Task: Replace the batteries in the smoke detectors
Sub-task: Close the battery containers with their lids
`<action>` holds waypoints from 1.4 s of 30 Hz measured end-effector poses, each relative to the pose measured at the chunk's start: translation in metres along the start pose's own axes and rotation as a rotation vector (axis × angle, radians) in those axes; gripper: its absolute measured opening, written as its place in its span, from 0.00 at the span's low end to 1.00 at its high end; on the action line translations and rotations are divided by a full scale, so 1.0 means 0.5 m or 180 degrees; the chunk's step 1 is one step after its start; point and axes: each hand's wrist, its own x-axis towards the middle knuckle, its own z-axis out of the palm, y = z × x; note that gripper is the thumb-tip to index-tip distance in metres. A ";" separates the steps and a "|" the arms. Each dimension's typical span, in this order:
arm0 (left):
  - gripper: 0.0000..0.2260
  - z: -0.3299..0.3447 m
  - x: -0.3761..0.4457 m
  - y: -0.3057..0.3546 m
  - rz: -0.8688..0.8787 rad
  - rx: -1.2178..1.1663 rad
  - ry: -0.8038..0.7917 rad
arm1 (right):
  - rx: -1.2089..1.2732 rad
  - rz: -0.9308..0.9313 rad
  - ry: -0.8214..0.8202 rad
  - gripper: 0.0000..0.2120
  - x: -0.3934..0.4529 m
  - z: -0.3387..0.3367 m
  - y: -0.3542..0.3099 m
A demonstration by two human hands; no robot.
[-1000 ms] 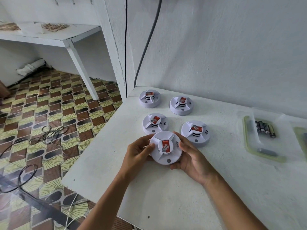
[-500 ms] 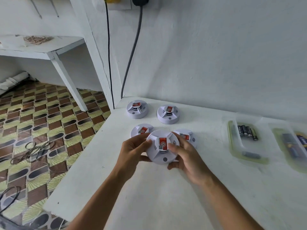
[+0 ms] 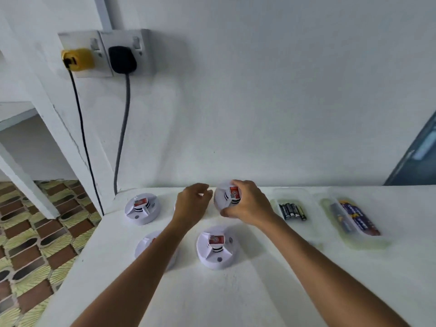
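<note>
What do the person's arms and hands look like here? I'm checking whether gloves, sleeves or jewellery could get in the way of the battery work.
Both forearms are bare as far as the frame shows: no sleeves in view. The left hand and the right hand wear no gloves, and no watch, bracelet or ring is visible on either. No markings, tape or cables show on the arms. The image is slightly blurred, so very small items could be missed.

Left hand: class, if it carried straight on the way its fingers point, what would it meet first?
Probably the smoke detector gripped by the right hand; the left hand has its fingers aimed at it across a small gap, though depth is unclear.
</note>
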 end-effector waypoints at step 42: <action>0.11 0.324 -0.104 0.187 -0.0703 0.0523 0.0096 | -0.0503 0.0397 -0.0241 0.13 -0.043 -0.306 0.304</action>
